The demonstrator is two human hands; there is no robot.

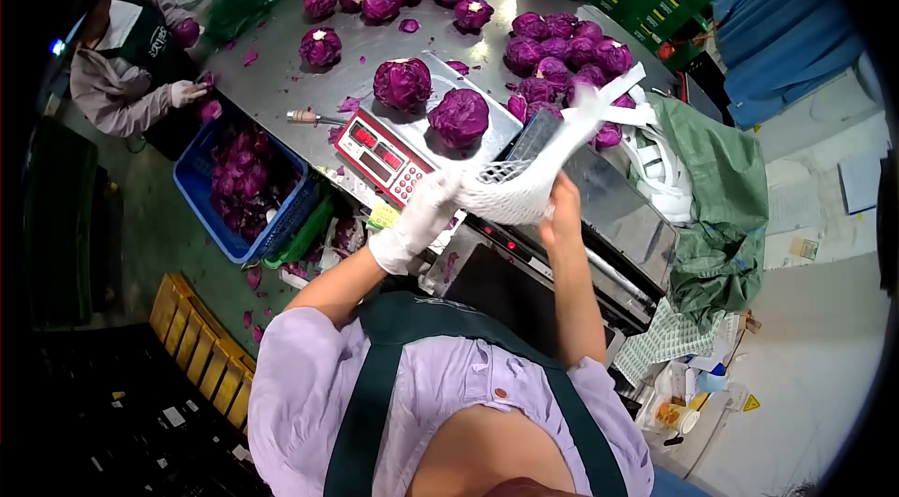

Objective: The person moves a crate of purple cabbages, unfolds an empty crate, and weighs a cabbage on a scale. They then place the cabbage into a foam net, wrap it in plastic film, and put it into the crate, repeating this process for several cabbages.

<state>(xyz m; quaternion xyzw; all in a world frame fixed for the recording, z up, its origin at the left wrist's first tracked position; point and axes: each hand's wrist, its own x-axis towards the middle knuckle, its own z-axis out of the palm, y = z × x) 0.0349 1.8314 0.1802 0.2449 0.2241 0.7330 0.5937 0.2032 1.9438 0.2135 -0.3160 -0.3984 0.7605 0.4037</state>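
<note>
Together, left fingers [449, 184] and right fingers [566, 196] pinching white mesh net [510, 198], near scale [382, 158] edge, tabletop [433, 38] showing beyond

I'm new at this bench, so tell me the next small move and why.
Probably bring the white net toward the nearer cabbage on the scale: the left hand and right hand both hold it, and that cabbage sits unwrapped close by.

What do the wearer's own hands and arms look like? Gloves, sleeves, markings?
Left hand: white glove reaching past the wrist, no markings visible. Right hand: no glove. Both forearms are uncovered below loose, pale lilac sleeves that end near the elbows. No cables visible on either arm.
</note>
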